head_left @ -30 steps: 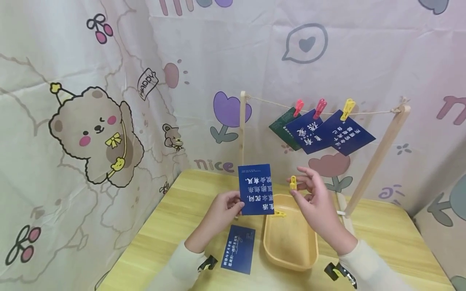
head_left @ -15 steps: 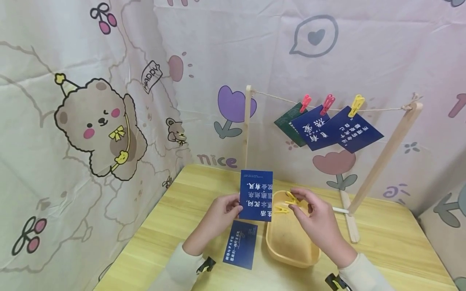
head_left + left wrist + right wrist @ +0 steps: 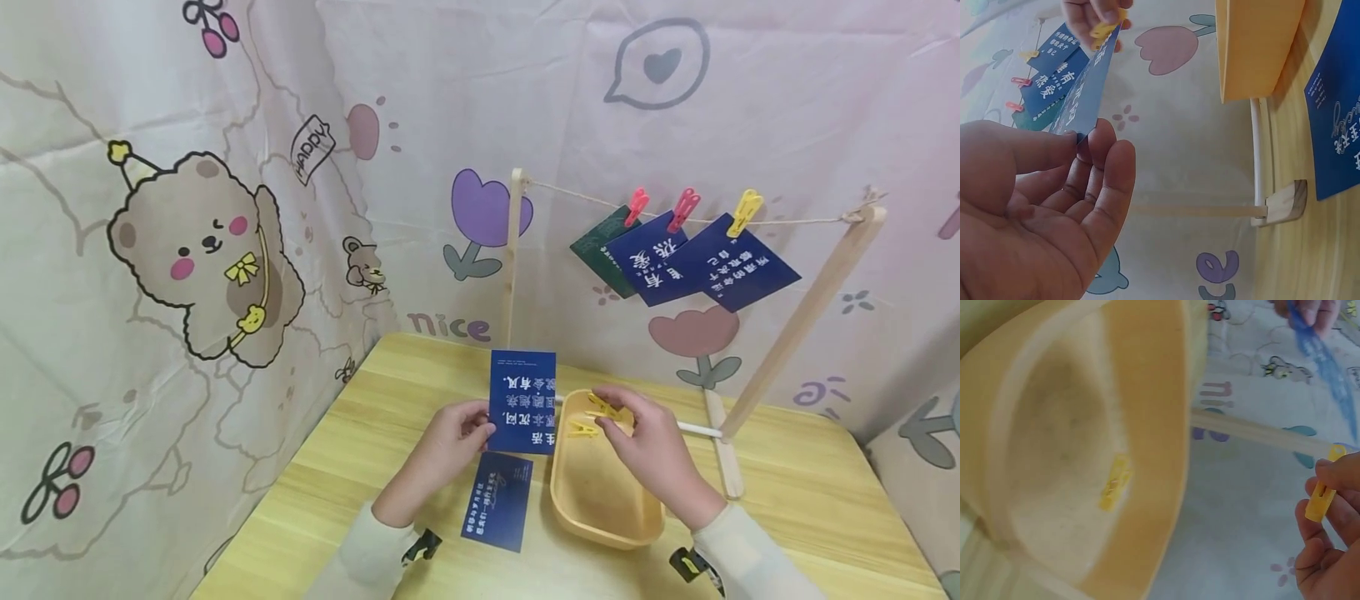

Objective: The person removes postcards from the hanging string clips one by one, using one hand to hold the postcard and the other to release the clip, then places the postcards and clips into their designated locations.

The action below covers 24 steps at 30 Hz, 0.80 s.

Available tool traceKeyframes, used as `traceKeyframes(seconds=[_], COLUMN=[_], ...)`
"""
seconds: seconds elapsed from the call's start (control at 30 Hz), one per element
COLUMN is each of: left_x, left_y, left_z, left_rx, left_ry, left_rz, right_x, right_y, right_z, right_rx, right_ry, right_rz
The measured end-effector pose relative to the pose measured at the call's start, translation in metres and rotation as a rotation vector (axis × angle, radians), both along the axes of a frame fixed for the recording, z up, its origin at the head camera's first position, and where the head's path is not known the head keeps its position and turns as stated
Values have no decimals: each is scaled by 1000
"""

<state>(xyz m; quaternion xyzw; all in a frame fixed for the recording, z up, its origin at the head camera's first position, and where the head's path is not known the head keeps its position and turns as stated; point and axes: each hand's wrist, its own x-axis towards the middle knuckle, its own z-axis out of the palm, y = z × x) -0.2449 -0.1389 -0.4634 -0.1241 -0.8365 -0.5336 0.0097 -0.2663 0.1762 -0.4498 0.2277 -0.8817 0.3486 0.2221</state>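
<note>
Card (image 3: 522, 403) at lower centre is pinched by the fingers (image 3: 1120, 170) of our left hand (image 3: 448, 440); right of it, our right hand (image 3: 654, 437) pinches a yellow peg (image 3: 1318, 507) between its fingers.

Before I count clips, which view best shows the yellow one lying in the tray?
Right wrist: the yellow clip appears large, unobstructed. Head shows it smaller; left wrist misses it, showing the tray from outside.

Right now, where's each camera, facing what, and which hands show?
Head: on the head, facing forward-down over the table; left hand, right hand, sleeves show.
Left wrist: on that wrist, facing left hand pinching a blue card; right hand partly.
Right wrist: on that wrist, facing tray and right hand pinching a yellow clip; left hand partly.
Both wrist views share that card and clip.
</note>
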Motion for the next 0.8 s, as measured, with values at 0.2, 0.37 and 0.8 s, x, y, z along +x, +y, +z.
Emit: traceKeyframes(seconds=[0.2, 0.37, 0.8], left_x=[-1, -2, -7], left_y=[-3, -6, -10], left_z=[-5, -9, -16], left_rx=[15, 28, 36], left_ry=[-23, -25, -32], left_rz=[6, 6, 10], right_x=[-17, -35, -57], right_y=[1, -3, -21], right_z=[-18, -29, -48], right_rx=[49, 127, 370], right_ry=[-130, -238, -473], right_rz=[12, 16, 48])
